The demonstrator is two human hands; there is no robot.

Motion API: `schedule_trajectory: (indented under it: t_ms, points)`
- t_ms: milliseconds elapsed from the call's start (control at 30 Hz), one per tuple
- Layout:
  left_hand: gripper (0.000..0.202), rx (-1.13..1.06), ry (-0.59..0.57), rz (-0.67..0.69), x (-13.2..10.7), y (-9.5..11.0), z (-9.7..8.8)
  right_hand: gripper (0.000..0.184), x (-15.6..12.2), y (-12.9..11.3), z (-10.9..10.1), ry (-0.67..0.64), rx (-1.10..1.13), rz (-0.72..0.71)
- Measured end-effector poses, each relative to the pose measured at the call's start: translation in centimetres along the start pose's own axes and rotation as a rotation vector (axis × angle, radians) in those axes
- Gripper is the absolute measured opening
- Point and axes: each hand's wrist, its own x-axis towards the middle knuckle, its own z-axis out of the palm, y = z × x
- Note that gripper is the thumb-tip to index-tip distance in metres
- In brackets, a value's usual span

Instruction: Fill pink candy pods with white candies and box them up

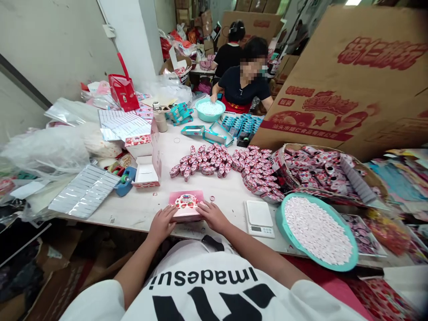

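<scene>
A pink strawberry-print box (187,206) stands at the table's near edge, right in front of me. My left hand (163,221) rests against its left side and my right hand (213,216) against its right side, so the box is held between them. Left of it, another strawberry-print box (146,173) has its lid raised and a white inside. Many small pink-and-white packs (203,160) lie grouped beyond the box. A small ring (212,198) lies on the table just past my right hand.
A white digital scale (259,218) and a teal basin of white pieces (317,232) are on my right. A large cardboard box (351,84) leans behind an overfull container of pink packs (314,167). A blue tape dispenser (126,182) sits left. Across the table, a person works at another basin (210,110).
</scene>
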Motion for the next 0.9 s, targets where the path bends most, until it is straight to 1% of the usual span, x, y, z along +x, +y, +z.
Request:
schedule_trajectory:
  t_ms: [67, 167, 233, 300, 367, 433, 467, 500, 533, 600, 667, 833, 900]
  points:
    - [0.059, -0.026, 0.016, -0.001, 0.0, -0.1, 0.1, 0.057, -0.3, -0.4, 0.5, 0.072, 0.015, 0.021]
    - [0.056, -0.036, 0.044, 0.015, -0.1, -0.7, 0.4, 0.050, -0.7, -1.3, 1.0, 0.173, 0.083, 0.151]
    - [0.052, -0.037, 0.060, 0.019, -0.2, -0.9, 0.6, 0.051, -0.8, -1.7, 1.1, 0.170, 0.143, 0.273]
    - [0.049, -0.069, 0.094, -0.008, -0.5, -1.0, 0.9, 0.056, -0.8, -1.9, 0.9, 0.130, 0.197, 0.354]
    - [0.050, -0.114, 0.185, -0.127, -1.0, -0.8, 1.3, 0.059, -0.7, -1.8, 0.8, 0.081, 0.239, 0.377]
    - [0.052, -0.172, 0.282, -0.323, -1.7, -0.4, 1.8, 0.060, -0.7, -1.7, 0.9, 0.032, 0.263, 0.367]
    - [0.052, -0.211, 0.311, -0.411, -2.1, -0.3, 2.0, 0.061, -0.7, -1.7, 1.1, 0.013, 0.266, 0.367]
    - [0.048, -0.253, 0.320, -0.468, -2.4, -0.1, 2.2, 0.062, -0.8, -1.8, 1.3, -0.002, 0.257, 0.372]
    - [0.042, -0.293, 0.312, -0.490, -2.8, -0.1, 2.3, 0.063, -0.8, -1.9, 1.5, -0.011, 0.240, 0.378]
    - [0.033, -0.341, 0.284, -0.461, -3.3, -0.1, 2.3, 0.064, -1.0, -2.1, 2.0, -0.012, 0.193, 0.389]
    - [0.029, -0.348, 0.254, -0.394, -3.3, -0.5, 2.2, 0.062, -1.1, -2.2, 2.6, 0.010, 0.160, 0.391]
    - [0.026, -0.349, 0.174, -0.218, -2.7, -2.0, 1.8, 0.058, -1.5, -2.0, 4.3, 0.152, 0.218, 0.315]
    - [0.026, -0.338, 0.148, -0.154, -2.7, -2.5, 2.1, 0.059, -1.5, -2.0, 4.7, 0.179, 0.227, 0.302]
